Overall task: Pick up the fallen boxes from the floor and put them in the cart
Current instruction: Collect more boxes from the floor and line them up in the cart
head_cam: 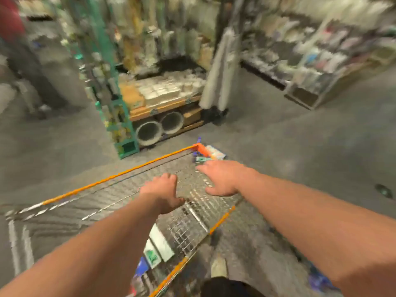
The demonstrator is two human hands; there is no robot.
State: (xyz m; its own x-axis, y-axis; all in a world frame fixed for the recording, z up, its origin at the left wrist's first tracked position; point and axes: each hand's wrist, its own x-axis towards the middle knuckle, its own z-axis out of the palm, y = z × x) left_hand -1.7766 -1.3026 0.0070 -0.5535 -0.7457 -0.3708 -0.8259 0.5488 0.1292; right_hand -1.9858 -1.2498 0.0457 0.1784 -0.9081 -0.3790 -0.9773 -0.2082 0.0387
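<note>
Both hands empty over the cart (120, 174): left hand (164, 192) loosely curled, right hand (222, 179) spread wide. Should reach the boxes (214, 155) past cart's far corner, gripping 1 squarely.

View: a single head-worn wide-angle camera — no second view to overlap.
Facing: forward and down, over both outstretched forearms.
Near: wire cart (192, 213) directly below, close.
Far: store shelving (321, 56) beyond the floor — blurred.
</note>
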